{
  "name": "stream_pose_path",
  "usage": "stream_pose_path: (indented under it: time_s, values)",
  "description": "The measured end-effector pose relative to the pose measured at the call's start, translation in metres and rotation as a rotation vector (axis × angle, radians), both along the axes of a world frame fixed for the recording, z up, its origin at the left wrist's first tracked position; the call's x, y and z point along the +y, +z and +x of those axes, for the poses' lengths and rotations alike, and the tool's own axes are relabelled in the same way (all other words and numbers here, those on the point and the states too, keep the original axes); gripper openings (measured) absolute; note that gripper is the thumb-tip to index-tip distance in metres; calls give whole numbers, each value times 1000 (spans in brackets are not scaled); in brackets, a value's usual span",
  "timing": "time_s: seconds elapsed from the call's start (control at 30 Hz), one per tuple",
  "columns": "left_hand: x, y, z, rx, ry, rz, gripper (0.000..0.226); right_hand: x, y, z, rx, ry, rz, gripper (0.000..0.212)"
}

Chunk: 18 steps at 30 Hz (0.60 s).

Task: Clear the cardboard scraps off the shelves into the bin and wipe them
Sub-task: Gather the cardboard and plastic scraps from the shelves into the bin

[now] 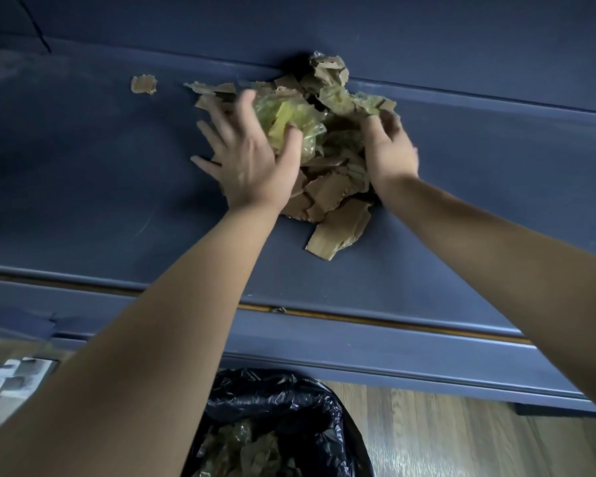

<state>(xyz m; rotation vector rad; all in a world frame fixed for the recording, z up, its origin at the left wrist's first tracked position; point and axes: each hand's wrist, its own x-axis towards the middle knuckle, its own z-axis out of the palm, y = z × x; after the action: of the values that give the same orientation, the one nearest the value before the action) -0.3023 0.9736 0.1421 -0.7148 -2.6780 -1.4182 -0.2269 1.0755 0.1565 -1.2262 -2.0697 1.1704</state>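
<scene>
Shelf edges: we see the pile of cardboard scraps point(327, 187) on the blue shelf point(83, 173), its rear pieces touching the back wall point(427, 36); its nearest piece lies well apart from the front edge
Open room: bare shelf runs wide to the left and right of the pile
Below: the bin point(283, 401), lined with a black bag, stands under the front edge on the wooden floor point(461, 438), scraps already inside
Counts: we count one pile, one stray scrap point(144, 85) apart to its left, one wad of crumpled plastic point(289, 115) on top, one bin; the pieces in the pile are too many for us to count
Left hand point(248, 156): fingers spread wide and straight, pressed on the pile's left side, thumb on the plastic
Right hand point(391, 149): fingers curled into the pile's right side, gripping scraps
Arms: both bare forearms reach up and forward, the bin between them
</scene>
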Motion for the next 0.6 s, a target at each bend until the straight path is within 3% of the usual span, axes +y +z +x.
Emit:
stream_pose_path:
  time_s: [0.1,0.17,0.53,0.6]
  values:
    - [5,-1,-3,2,-107,-375,65,-10,-1,-10,97,86,-124,88]
    - [6,-1,-2,50,-154,-469,61,-14,0,-9,114,158,-150,85]
    - [-1,6,10,232,-198,-407,72,-27,3,-2,160,206,12,51]
    - [-3,7,12,244,-191,-390,64,-27,0,2,180,212,37,40]
